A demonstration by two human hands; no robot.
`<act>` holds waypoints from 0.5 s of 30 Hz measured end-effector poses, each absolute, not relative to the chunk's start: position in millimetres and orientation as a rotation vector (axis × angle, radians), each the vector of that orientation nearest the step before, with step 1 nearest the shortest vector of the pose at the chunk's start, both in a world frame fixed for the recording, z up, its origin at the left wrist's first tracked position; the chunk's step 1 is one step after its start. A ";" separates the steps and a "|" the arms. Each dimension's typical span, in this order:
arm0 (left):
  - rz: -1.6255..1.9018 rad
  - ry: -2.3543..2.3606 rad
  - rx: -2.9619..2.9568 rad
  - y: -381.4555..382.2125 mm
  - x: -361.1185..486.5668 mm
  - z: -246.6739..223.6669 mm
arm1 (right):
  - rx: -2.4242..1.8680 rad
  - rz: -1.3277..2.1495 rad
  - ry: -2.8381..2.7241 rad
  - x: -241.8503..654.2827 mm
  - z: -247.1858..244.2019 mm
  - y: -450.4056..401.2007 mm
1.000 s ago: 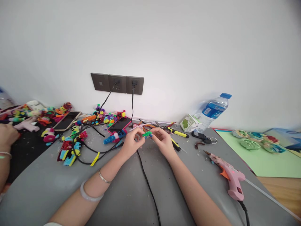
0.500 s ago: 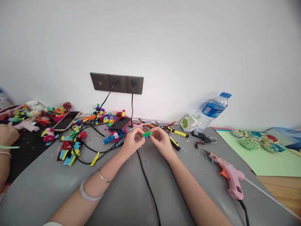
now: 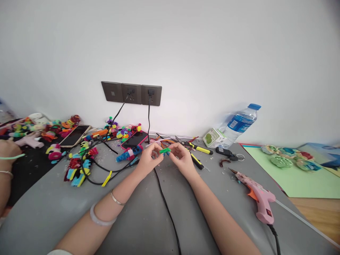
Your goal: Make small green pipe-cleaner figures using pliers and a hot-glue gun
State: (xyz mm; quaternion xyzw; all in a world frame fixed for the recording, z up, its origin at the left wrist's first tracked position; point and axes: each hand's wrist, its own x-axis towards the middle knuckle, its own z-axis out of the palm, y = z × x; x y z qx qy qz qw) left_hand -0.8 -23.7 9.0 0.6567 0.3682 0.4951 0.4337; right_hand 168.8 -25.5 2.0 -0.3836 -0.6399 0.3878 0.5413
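A short piece of green pipe cleaner (image 3: 165, 151) is pinched between both hands above the grey table. My left hand (image 3: 149, 157) grips its left end between thumb and fingertips. At its right end, my right hand (image 3: 181, 158) pinches it in the same way, with a dark blue nail or scrap showing near the thumb tip. Just beyond the fingers lie loose dark and orange pipe cleaners (image 3: 166, 142) and pliers with yellow-and-black handles (image 3: 201, 149). A blue fuzzy pipe-cleaner figure (image 3: 129, 154) rests left of my left hand.
A pink glue gun (image 3: 258, 197) lies at right, its cord running forward. Behind stand a tilted water bottle (image 3: 241, 123) and a small box (image 3: 211, 137). Black cables (image 3: 167, 209) cross the table. Phones (image 3: 75, 136) and colourful figures (image 3: 79, 166) lie left, near another person's hand (image 3: 9, 152).
My hands stay almost in place, still pinching the green pipe cleaner, which looks slightly turned. The other person's hand at far left has shifted slightly.
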 end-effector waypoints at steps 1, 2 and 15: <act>1.241 0.929 1.627 -23.6 -0.6 9.1 | -0.911 0.920 -1.521 169.0 2.0 -25.5; 1.249 0.938 1.622 -23.5 -0.3 9.0 | -0.913 0.918 -1.521 169.2 2.1 -25.6; 1.287 0.948 1.620 -22.8 -0.6 9.4 | -0.921 0.927 -1.505 169.7 2.2 -25.5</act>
